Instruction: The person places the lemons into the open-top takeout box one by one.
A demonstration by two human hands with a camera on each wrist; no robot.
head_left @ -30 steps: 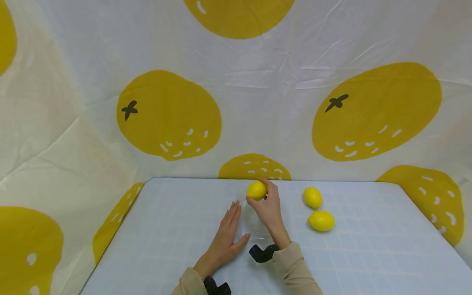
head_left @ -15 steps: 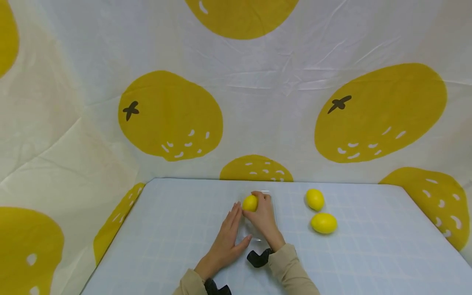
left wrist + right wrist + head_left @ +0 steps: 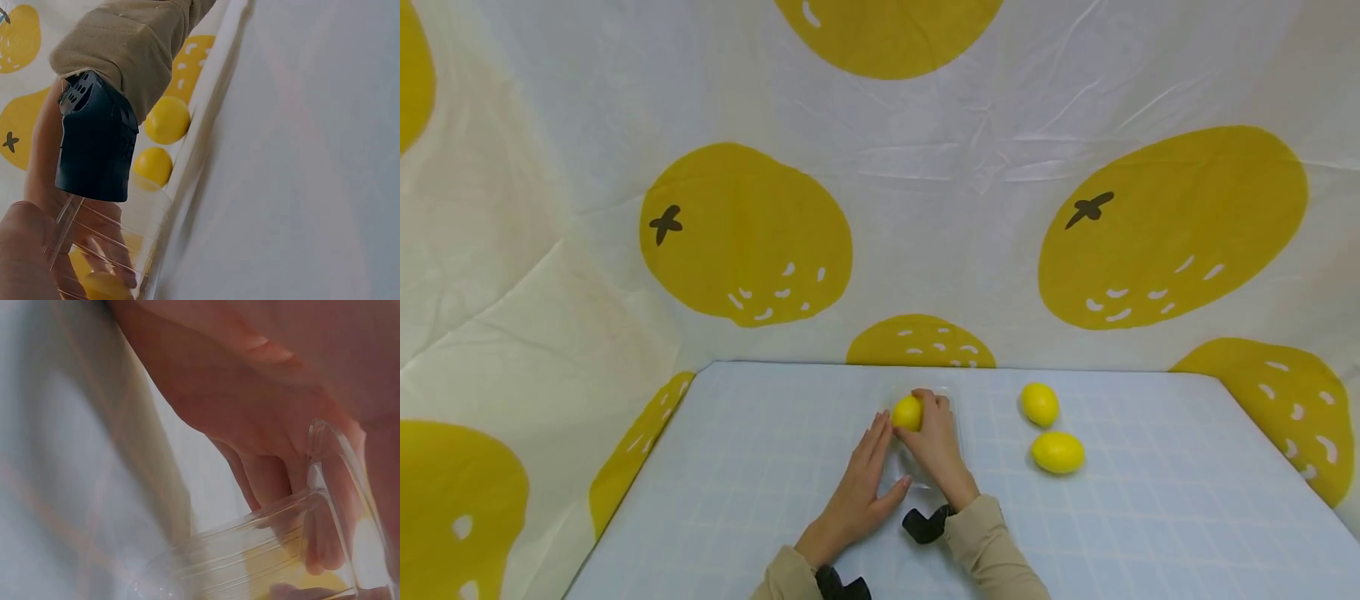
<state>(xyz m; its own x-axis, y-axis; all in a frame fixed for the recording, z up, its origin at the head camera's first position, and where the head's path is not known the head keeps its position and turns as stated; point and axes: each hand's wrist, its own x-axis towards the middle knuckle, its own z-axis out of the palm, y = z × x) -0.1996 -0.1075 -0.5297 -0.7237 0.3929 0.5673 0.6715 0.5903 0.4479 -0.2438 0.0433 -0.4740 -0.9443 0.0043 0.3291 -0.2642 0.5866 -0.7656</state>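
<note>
A clear plastic container (image 3: 901,468) lies at the middle of the table, its ribbed wall (image 3: 147,219) showing in the left wrist view. Between thumb and fingers, my right hand (image 3: 934,442) grips a yellow lemon (image 3: 906,412) at the container's far left part. In the right wrist view those fingers reach down past the clear rim (image 3: 334,440). My left hand (image 3: 853,487) lies along the container's left side with straight fingers, its fingertips close to the lemon.
Two more lemons sit right of the container, one farther back (image 3: 1040,405) and one nearer (image 3: 1057,452). The table has a pale checked cloth (image 3: 1150,500). Behind it hangs a white curtain (image 3: 940,233) printed with large yellow fruit.
My right hand has brought the lemon down and slightly toward me into the container, then stayed nearly still over the last half second. The left hand has barely moved.
</note>
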